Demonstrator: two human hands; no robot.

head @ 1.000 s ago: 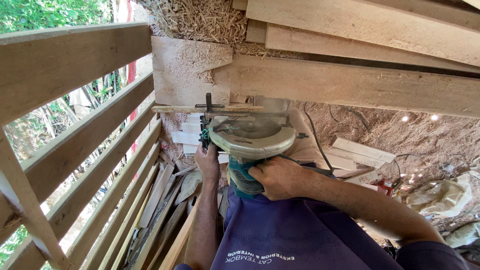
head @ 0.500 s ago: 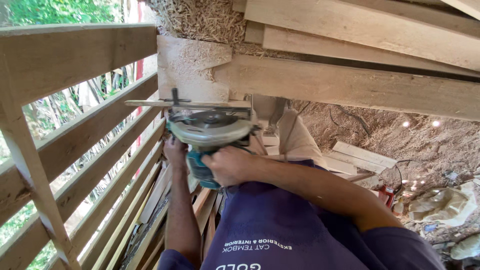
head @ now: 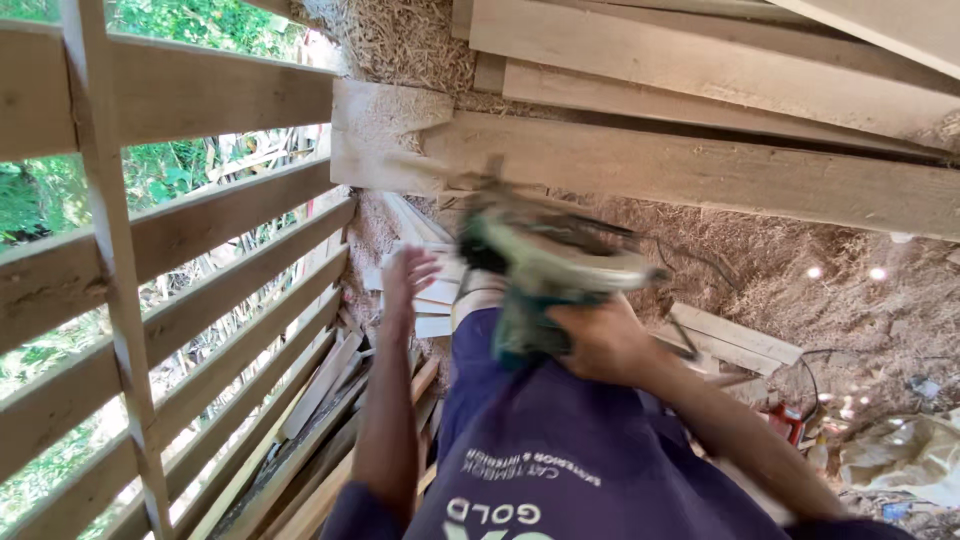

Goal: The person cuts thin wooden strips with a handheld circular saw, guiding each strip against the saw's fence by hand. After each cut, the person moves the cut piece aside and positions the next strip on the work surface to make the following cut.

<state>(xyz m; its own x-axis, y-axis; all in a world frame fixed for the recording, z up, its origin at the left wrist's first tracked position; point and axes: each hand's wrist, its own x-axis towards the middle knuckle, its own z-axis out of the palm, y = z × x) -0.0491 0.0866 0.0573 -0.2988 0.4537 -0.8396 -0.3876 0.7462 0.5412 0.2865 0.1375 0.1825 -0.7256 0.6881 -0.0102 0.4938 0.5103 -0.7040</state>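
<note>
slatted boards on the left, straw wall beyond, and my right hand [head: 600,345] is clenched on the rear grip of the saw [head: 545,265] at chest height, heavy and rigid i'd say, while my left hand [head: 408,275] hangs spread, empty.

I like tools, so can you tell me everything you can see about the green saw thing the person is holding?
The circular saw is blurred, so fine details are lost. It has a dark green body, a pale rounded guard on top and a thin dark cord trailing to the right. It sits tilted in the air, just below a long wooden beam. The right hand grips its handle from below. The left hand is open beside it, not touching it.
</note>
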